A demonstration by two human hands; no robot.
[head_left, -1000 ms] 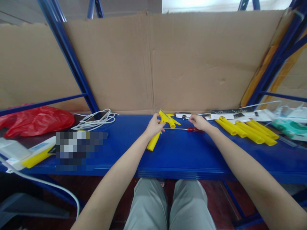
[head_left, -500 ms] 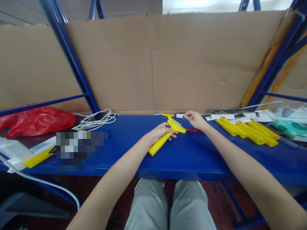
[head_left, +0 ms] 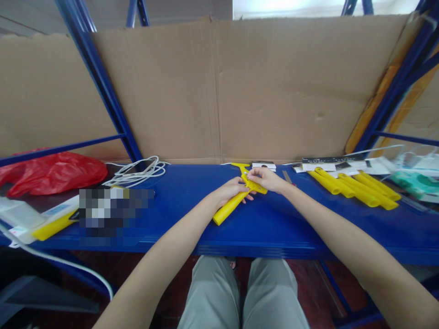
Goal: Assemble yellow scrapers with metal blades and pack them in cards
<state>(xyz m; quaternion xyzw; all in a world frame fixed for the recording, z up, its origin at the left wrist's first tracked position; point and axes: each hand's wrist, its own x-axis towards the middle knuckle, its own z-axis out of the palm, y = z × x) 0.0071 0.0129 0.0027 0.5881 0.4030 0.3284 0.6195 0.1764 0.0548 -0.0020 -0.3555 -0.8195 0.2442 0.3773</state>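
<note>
My left hand (head_left: 233, 189) is wrapped around a yellow scraper (head_left: 229, 209) near its neck, with the tube-shaped handle slanting toward me. Over the scraper's wide head, my right hand (head_left: 263, 178) has its thumb and fingers pinched together, touching the head's upper edge. Whatever small piece lies in that pinch is too hidden to name. Behind the hands, another yellow scraper-like piece (head_left: 240, 165) rests by the cardboard. A small white card pack (head_left: 265, 165) lies beside it. Just right of my right hand is a thin metal strip (head_left: 287, 177), with a bit of red near its end.
Several yellow handle tubes (head_left: 358, 189) lie to the right, before black-and-white packaging (head_left: 343, 163). At left are a coiled white cable (head_left: 144, 171), a red plastic bag (head_left: 61, 171) and a pixelated patch. A cardboard sheet (head_left: 274, 91) closes the back of the blue shelf (head_left: 274, 228).
My right hand has moved left and toward me, from beside the white pack onto the scraper's head. My left hand keeps its hold on the scraper, which has barely shifted.
</note>
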